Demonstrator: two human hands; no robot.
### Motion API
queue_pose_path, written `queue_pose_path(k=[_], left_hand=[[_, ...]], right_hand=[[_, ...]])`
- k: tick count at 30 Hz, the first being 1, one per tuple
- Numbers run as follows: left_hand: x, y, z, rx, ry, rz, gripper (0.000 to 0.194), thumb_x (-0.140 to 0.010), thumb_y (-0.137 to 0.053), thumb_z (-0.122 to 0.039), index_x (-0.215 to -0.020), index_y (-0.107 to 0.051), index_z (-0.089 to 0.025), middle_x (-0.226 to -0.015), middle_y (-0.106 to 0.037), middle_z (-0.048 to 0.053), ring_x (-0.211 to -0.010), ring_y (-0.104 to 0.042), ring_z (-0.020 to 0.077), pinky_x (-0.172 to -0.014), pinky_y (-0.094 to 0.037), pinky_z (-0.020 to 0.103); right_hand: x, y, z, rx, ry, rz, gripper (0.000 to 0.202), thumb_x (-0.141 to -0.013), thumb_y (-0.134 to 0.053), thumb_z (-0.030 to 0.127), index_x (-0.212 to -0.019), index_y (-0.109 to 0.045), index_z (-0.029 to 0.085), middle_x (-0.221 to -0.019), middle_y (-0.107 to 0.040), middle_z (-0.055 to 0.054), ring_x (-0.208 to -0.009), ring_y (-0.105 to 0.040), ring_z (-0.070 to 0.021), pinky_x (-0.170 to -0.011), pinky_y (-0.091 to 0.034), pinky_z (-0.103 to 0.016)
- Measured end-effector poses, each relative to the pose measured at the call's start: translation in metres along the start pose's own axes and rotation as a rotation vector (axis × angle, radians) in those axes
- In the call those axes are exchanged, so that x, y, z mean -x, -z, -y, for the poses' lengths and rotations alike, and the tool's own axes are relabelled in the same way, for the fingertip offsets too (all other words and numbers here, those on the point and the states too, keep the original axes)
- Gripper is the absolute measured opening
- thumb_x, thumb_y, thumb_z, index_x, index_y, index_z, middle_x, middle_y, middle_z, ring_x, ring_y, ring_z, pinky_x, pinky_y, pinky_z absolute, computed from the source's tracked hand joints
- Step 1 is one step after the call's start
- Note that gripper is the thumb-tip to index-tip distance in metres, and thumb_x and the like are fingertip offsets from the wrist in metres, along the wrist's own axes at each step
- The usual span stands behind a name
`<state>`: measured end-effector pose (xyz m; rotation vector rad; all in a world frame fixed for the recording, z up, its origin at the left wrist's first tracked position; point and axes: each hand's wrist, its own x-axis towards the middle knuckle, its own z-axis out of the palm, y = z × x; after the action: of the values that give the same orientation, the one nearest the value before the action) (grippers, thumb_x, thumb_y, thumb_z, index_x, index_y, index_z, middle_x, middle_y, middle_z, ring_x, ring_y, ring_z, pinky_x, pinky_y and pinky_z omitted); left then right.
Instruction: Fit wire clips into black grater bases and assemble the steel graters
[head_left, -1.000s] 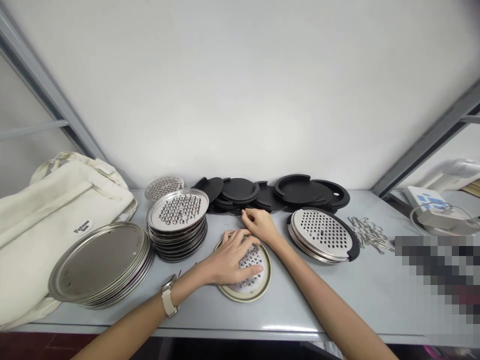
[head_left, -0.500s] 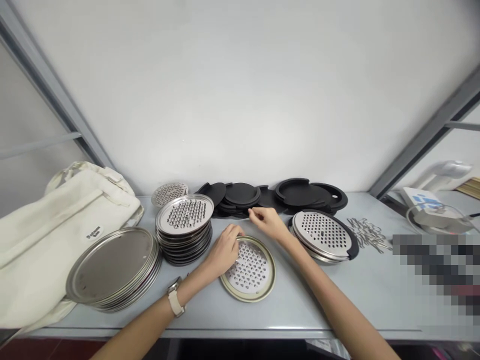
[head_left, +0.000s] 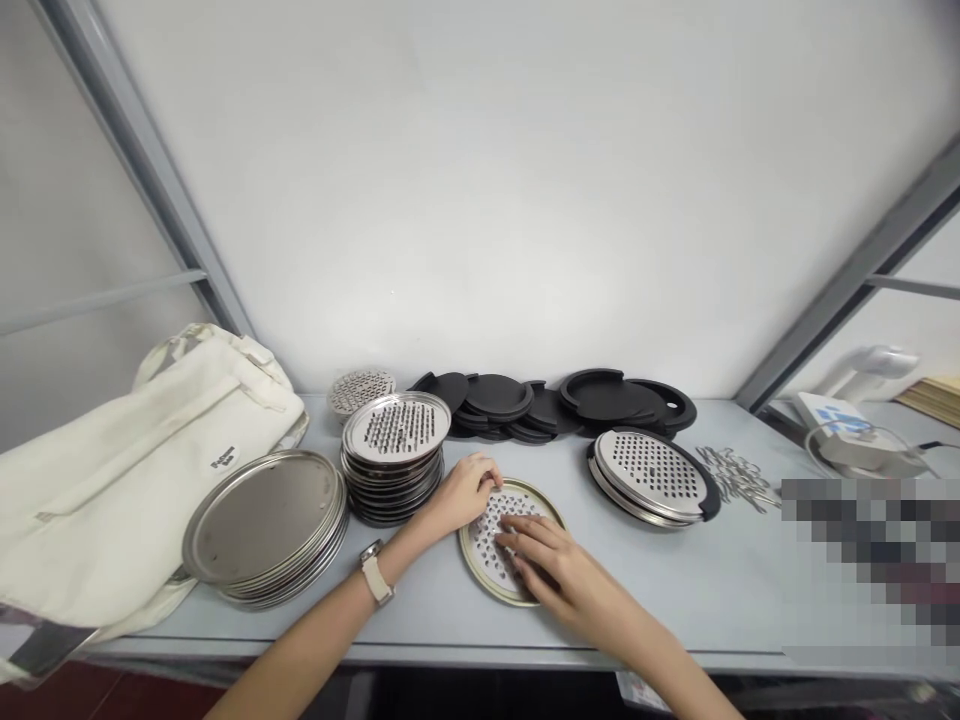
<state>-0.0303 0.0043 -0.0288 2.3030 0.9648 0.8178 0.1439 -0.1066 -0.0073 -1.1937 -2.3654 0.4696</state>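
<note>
Lying flat on the grey worktop [head_left: 420, 625], between the person's two hands, is a round silver perforated metal disc with a pale gold rim [head_left: 486, 538]. The left hand [head_left: 466, 492], a cream-strapped wristwatch [head_left: 376, 578] on its wrist, is at the disc's far left edge, its fingers bent and drawn narrow near the rim — whether they pinch anything I cannot tell. The right hand [head_left: 568, 575] reaches over the disc from the near right, fingers loosely parted above the perforated face, covering part of it; firm contact is hard to judge.

Left of the disc stands a tall stack of round metal plates topped by a silver perforated one [head_left: 396, 430], and farther left a stack of plain round silver trays [head_left: 266, 515] beside a cream fabric bag [head_left: 157, 460]. Behind, near the white wall [head_left: 480, 200], lie overlapping black round holders [head_left: 495, 396]. To the right is another pile — silver perforated plates with a black curved edge piece [head_left: 652, 467] — and just beyond it, a heap of thin silver metal pieces [head_left: 736, 476].
</note>
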Motion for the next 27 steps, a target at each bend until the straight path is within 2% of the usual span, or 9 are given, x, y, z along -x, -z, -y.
queue_pose_path(k=[10, 17, 21, 27], left_hand=[[0.000, -0.001, 0.002, 0.023, 0.022, -0.012, 0.020, -0.077, -0.043, -0.005, -0.078, -0.060, -0.016, -0.085, -0.058, 0.003, -0.079, -0.054, 0.0147, -0.077, -0.045, 0.027], [0.001, -0.005, 0.001, 0.022, 0.037, -0.043, 0.022, -0.077, -0.042, -0.003, -0.078, -0.060, -0.016, -0.086, -0.057, 0.003, -0.082, -0.054, 0.0154, -0.079, -0.044, 0.029], [0.001, -0.007, 0.001, 0.003, 0.021, -0.069, 0.024, -0.078, -0.039, -0.002, -0.080, -0.058, -0.016, -0.087, -0.055, 0.003, -0.085, -0.053, 0.0151, -0.081, -0.043, 0.029], [0.005, -0.008, -0.009, -0.111, 0.061, -0.062, 0.022, -0.082, -0.036, -0.005, -0.085, -0.053, -0.017, -0.088, -0.051, 0.003, -0.087, -0.049, 0.0162, -0.082, -0.042, 0.030]], right_hand=[[0.009, -0.008, -0.008, 0.058, 0.013, -0.023, 0.038, -0.092, -0.039, 0.027, -0.128, -0.050, 0.026, -0.134, -0.048, -0.006, -0.124, -0.042, -0.0217, -0.104, -0.036, -0.040], [0.010, -0.007, -0.007, 0.122, 0.026, -0.003, 0.041, -0.092, -0.039, 0.030, -0.132, -0.044, 0.027, -0.137, -0.045, -0.004, -0.129, -0.035, -0.0220, -0.110, -0.023, -0.046], [0.011, -0.010, -0.011, 0.152, 0.000, -0.058, 0.042, -0.092, -0.039, 0.028, -0.134, -0.042, 0.027, -0.139, -0.041, -0.004, -0.130, -0.033, -0.0232, -0.108, -0.027, -0.047], [0.014, -0.015, -0.020, 0.165, -0.019, -0.200, 0.041, -0.089, -0.044, 0.026, -0.130, -0.046, 0.027, -0.133, -0.048, -0.007, -0.125, -0.041, -0.0256, -0.102, -0.039, -0.044]])
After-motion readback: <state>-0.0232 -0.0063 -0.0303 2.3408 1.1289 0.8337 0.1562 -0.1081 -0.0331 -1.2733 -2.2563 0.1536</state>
